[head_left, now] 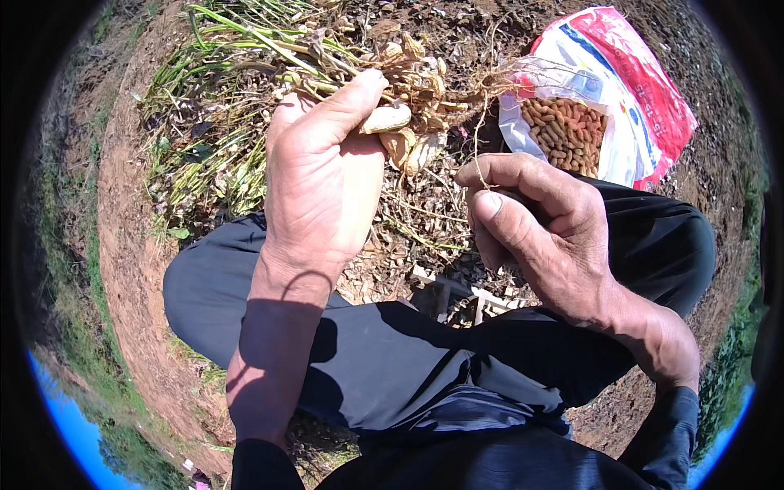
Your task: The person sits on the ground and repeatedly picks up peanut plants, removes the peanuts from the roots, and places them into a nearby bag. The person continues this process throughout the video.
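1. Your left hand [322, 175] is raised in front of you, its fingers wrapped around the stems of a pulled peanut plant [327, 61]; the thumb lies along the top, pointing toward the pods.
2. The plant's green stalks and leaves trail away to your upper left, over the bare reddish soil [131, 245].
3. A cluster of pale peanut pods [416, 90] hangs at the plant's root end, just past your left thumb tip and touching it; thin roots spread from the cluster toward the right.
4. Your right hand [543, 233] sits lower and to the right, apart from the plant. Its fingers are curled inward with the thumb pressed against the forefinger; a thin root strand rises from between them. Whether pods lie inside the curled fingers you cannot tell.
5. A white, red and blue plastic sack [629, 90] lies open on the ground beyond your right hand, well apart from it, with a heap of loose shelled-off pods [565, 131] showing in its mouth.
6. Your legs in dark trousers [392, 359] are folded under both hands.
7. Dry leaf litter and a small wooden frame [457, 294] lie on the ground between your knees.
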Demonstrator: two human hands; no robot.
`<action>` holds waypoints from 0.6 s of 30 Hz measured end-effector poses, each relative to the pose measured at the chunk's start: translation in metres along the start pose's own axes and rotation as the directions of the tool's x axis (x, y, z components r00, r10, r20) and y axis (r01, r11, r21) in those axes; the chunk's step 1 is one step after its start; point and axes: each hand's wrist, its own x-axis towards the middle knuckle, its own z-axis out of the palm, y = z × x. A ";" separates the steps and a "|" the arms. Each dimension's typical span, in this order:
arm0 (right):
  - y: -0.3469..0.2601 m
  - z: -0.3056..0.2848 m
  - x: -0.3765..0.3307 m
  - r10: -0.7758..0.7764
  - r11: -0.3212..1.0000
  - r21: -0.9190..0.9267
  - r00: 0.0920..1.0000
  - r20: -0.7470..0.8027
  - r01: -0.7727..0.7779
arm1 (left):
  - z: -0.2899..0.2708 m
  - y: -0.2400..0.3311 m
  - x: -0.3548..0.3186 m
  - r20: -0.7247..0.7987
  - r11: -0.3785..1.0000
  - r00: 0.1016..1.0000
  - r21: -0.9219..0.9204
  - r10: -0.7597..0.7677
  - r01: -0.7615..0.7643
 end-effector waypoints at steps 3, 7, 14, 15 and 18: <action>-0.001 0.008 0.012 0.221 0.948 0.239 0.975 -0.021 -0.210 | 0.014 -0.008 -0.004 -0.170 0.991 0.985 0.137 0.032 -0.009; 0.003 0.012 0.019 0.250 0.940 0.266 0.963 -0.101 -0.216 | 0.019 -0.011 -0.011 -0.179 0.989 0.983 0.133 -0.035 0.059; 0.008 0.021 0.024 0.272 0.845 0.479 0.962 0.000 -0.239 | 0.027 -0.015 -0.013 -0.171 0.957 0.985 0.282 -0.024 0.072; 0.007 0.021 0.024 0.271 0.823 0.514 0.962 0.017 -0.241 | 0.029 -0.015 -0.012 -0.172 0.952 0.985 0.303 0.009 0.044; 0.003 0.021 0.024 0.266 0.860 0.452 0.964 0.003 -0.239 | 0.030 -0.014 -0.014 -0.201 0.959 0.979 0.283 0.028 0.030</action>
